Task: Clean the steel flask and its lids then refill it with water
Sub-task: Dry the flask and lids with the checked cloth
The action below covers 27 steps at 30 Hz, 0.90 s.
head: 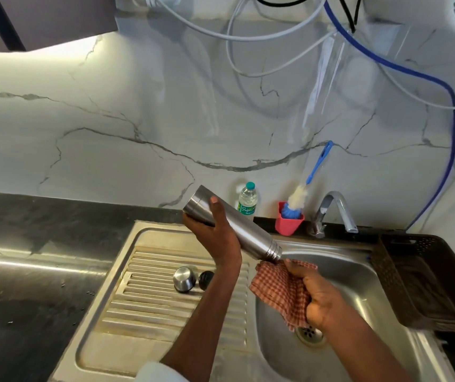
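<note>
My left hand (218, 235) grips the steel flask (248, 230) near its base and holds it tilted, threaded mouth pointing down to the right over the sink basin (358, 274). My right hand (317, 296) holds a bunched red-checked cloth (278, 288) right at the flask's mouth. Two lids lie on the ribbed drainboard (143, 307): a steel cap (184, 278) and, beside it, a black inner lid (205, 279), partly hidden behind my left forearm.
A tap (336, 210) stands behind the basin. A pink holder (288, 223) holds a blue-handled bottle brush (311, 172). A small plastic water bottle (247, 201) stands at the wall. A dark basket (424, 279) sits on the right. The drain (310, 333) lies below my right wrist.
</note>
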Each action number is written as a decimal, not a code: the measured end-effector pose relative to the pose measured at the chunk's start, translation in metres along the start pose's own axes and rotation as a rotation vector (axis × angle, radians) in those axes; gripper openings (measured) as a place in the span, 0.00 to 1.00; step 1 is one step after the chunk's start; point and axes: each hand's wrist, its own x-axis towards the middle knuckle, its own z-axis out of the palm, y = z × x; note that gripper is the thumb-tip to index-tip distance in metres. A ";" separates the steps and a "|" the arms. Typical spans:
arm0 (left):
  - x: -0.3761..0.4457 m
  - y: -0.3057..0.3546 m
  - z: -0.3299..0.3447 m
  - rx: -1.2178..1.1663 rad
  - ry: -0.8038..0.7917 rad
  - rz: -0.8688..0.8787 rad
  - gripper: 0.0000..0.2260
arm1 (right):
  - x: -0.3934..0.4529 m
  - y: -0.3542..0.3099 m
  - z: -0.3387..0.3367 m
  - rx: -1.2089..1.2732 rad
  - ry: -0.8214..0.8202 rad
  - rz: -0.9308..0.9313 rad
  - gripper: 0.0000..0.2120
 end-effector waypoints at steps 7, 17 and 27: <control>0.007 -0.006 -0.002 0.046 0.094 -0.090 0.27 | -0.009 0.006 0.012 -0.404 0.276 -0.903 0.04; -0.004 -0.029 -0.008 0.007 -0.394 -0.533 0.43 | 0.015 0.002 0.048 -0.892 0.056 -1.005 0.17; 0.014 -0.030 -0.021 -0.106 -0.477 -0.746 0.47 | 0.010 0.015 0.020 -1.307 -0.343 -1.219 0.32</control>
